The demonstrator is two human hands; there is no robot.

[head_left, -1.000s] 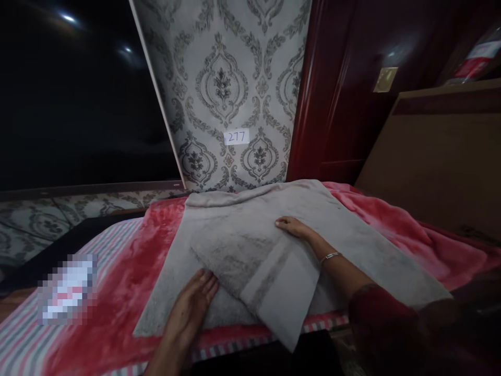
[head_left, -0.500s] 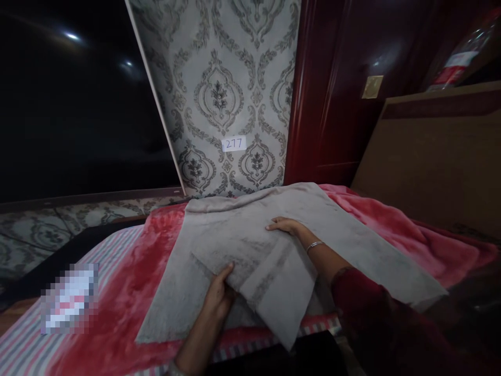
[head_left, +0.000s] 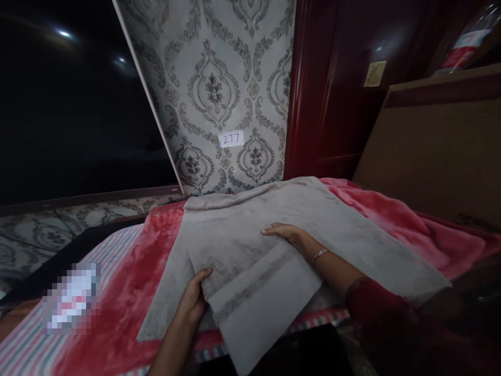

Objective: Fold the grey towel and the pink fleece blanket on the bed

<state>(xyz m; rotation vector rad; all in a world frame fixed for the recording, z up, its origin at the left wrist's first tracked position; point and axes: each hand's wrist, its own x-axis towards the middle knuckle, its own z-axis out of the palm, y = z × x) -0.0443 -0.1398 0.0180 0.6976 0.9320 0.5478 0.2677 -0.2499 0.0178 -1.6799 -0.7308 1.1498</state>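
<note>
One large grey terry towel (head_left: pixel 242 245) lies spread on the bed, on top of one red plush blanket (head_left: pixel 129 282). Its long axis runs from the near left to the far right, and its far edge comes close to the wall. A folded flap of the towel with a darker woven stripe lies over the middle part and points toward the person; the near corner of this flap hangs over the front edge of the bed. The left hand (head_left: pixel 193 300) pinches the left edge of this flap, the thumb on top and the fingers tucked under the cloth. The right hand (head_left: pixel 285 234) lies flat on the top of the flap, fingers stretched together and pointing left, so it presses and does not grip; one thin silver bracelet (head_left: pixel 320 255) is on its wrist, and a dark red sleeve (head_left: pixel 376 308) covers the forearm. Under the blanket, one striped sheet in white, red and grey (head_left: pixel 97 250) shows at the left. The blanket has free surface to the left of the towel and also to the right, up to the brown wooden headboard (head_left: pixel 438 151). Behind the bed stands the wall with grey ornament wallpaper (head_left: pixel 219 83), and on it one small white label with the number 277 (head_left: pixel 230 139).
</note>
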